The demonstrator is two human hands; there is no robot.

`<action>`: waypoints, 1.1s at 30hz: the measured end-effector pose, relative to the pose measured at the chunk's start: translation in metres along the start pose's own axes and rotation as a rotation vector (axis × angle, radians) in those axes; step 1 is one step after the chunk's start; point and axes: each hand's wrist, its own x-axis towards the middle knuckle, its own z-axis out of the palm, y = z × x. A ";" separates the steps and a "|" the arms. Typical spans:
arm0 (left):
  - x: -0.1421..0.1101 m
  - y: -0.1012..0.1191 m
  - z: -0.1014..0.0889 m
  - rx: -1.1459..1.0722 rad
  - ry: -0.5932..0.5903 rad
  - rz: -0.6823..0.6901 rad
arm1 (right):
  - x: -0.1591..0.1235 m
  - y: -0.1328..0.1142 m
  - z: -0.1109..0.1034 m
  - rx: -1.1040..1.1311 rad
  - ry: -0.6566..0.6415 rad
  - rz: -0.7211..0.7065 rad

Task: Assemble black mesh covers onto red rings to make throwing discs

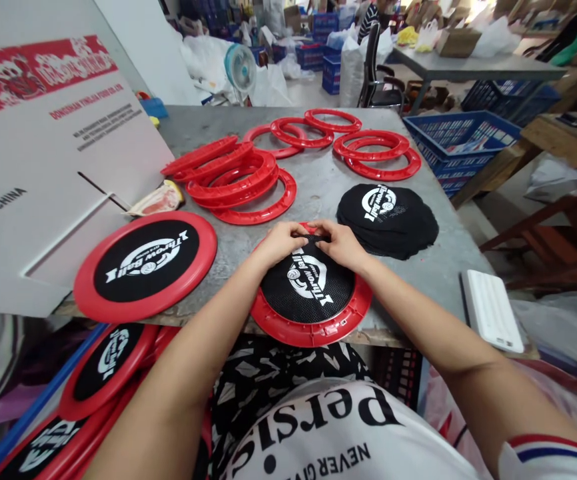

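A black mesh disc with a white "Throw Ball" print lies inside a red plastic ring at the table's front edge. At the far side of this ring, my left hand and my right hand come close together, their bent fingers pinching the mesh's edge. Just right of them rests a pile of loose black printed fabric discs. To the left lies an assembled red-rimmed disc with a black printed centre.
Several red rings are heaped behind my hands, and more red rings lie farther back. A white carton stands at left. A white rectangular object sits right. Finished discs are stacked below the table; a blue crate stands beyond.
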 end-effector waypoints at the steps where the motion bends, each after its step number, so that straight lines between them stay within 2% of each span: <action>1: 0.003 -0.001 0.002 -0.003 0.005 -0.013 | 0.002 0.002 0.000 -0.034 0.006 0.026; 5: 0.012 -0.005 0.004 0.050 0.047 -0.041 | 0.012 0.008 -0.001 -0.185 0.008 0.161; 8: 0.018 -0.003 0.004 0.134 0.077 -0.039 | 0.023 0.011 -0.002 -0.249 0.022 0.206; 12: 0.025 -0.001 0.006 0.251 0.136 -0.022 | 0.036 0.016 -0.001 -0.355 0.031 0.203; 15: 0.031 -0.004 0.009 0.281 0.134 -0.024 | 0.041 0.020 0.002 -0.406 0.032 0.197; 18: 0.037 -0.010 0.015 0.277 0.129 -0.040 | 0.042 0.024 0.007 -0.424 0.038 0.225; 24: 0.035 -0.019 0.026 0.279 0.200 -0.063 | 0.038 0.028 0.016 -0.451 0.093 0.286; 33: 0.036 -0.020 0.029 0.324 0.235 -0.058 | 0.038 0.028 0.018 -0.467 0.096 0.293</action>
